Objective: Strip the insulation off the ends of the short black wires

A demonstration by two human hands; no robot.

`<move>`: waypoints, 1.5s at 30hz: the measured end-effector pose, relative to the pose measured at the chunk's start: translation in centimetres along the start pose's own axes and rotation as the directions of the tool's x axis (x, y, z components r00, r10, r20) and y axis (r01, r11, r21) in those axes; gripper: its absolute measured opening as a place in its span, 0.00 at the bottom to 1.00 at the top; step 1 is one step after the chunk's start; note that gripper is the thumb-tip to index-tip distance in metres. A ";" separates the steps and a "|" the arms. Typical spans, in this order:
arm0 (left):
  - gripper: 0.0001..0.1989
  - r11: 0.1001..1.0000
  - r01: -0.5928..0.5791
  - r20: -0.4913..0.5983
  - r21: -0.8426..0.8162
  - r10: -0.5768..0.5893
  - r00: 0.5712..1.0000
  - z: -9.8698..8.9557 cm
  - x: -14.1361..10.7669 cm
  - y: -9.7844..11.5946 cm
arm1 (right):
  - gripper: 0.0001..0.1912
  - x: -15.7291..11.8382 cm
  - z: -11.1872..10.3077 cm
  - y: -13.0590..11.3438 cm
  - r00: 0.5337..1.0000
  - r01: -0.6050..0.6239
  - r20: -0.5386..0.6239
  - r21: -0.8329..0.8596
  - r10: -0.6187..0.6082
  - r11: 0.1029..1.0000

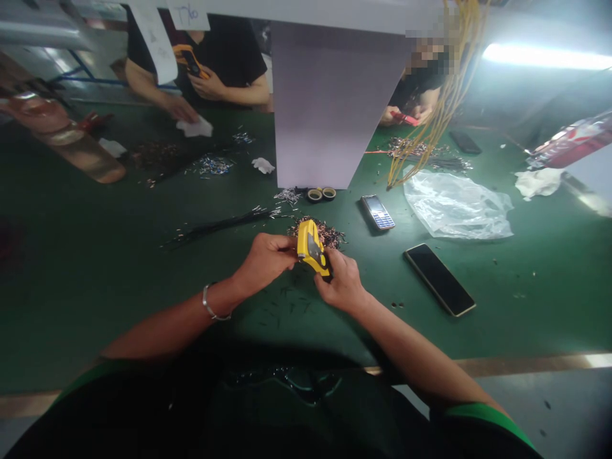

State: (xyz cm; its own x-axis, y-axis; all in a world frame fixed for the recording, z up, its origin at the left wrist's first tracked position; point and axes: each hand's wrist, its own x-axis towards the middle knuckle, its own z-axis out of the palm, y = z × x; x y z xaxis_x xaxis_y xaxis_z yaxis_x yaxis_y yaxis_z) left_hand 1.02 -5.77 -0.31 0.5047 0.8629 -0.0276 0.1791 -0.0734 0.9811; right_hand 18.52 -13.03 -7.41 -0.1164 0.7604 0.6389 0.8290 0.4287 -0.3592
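Yellow hand tool (312, 247) gripped between left hand (266, 260), right hand (341, 280); terminal pile (325, 232) just behind; bench edge (526, 365) near

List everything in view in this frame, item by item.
yellow hand tool: 1, yellow, between both hands
cut wire pieces: 1 pile, copper-coloured, behind the tool
black wire bundle: 1, black, left of pile
yellow wire bundle: 1, yellow, hanging upper right
keypad phone: 1, silver, on bench
smartphone: 1, black, right of hands
plastic bag: 1, clear, right side
workbench: 1, dark green, under everything
co-workers: 2, black shirts, across bench
bracelet: 1, silver, left wrist
left hand: 1, on tool
right hand: 1, on tool
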 end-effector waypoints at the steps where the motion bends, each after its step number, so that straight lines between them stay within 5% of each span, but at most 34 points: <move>1: 0.07 1.000 -0.001 0.004 0.001 0.001 1.000 0.0 0.0 0.1 | 0.24 0.0 0.0 0.0 1.000 0.002 -0.006 -0.005 -0.002 1.000; 14: 0.07 1.000 0.010 -0.012 0.020 -0.010 1.000 -0.2 0.0 0.3 | 0.12 0.3 -0.3 0.0 1.000 0.018 -0.013 -0.059 -0.019 0.998; 23: 0.07 0.997 0.035 0.040 0.068 -0.038 0.998 -0.6 0.7 -0.3 | 0.11 0.1 0.3 0.7 0.995 -0.069 0.063 -0.070 0.074 0.995; 31: 0.05 0.995 0.091 0.061 0.042 -0.093 0.994 -0.9 2.1 -1.1 | 0.06 0.5 1.0 0.9 0.961 -0.270 0.097 0.123 0.260 0.955; 34: 0.08 0.996 0.090 0.012 0.022 -0.091 0.996 -1.2 2.7 -1.6 | 0.09 1.0 0.6 0.9 0.900 -0.433 0.214 0.341 0.380 0.834; 39: 0.09 0.995 0.014 -0.055 0.097 -0.009 0.998 -2.3 3.1 -1.5 | 0.17 1.5 -0.3 1.2 0.742 -0.661 0.542 0.691 0.394 0.292; 45: 0.08 0.995 -0.043 -0.123 0.086 0.054 0.991 -3.0 3.1 -0.8 | 0.20 1.3 -0.3 1.3 0.749 -0.633 0.604 0.774 0.271 0.027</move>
State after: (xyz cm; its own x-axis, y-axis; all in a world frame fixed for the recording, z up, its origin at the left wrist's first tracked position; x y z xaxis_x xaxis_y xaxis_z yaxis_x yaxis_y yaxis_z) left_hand -0.09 -1.59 -0.57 0.4057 0.9127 0.0491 0.2289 -0.1535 0.9613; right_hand 19.57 -11.61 -6.81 -0.1929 0.9808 -0.0296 -0.3274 -0.0928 -0.9403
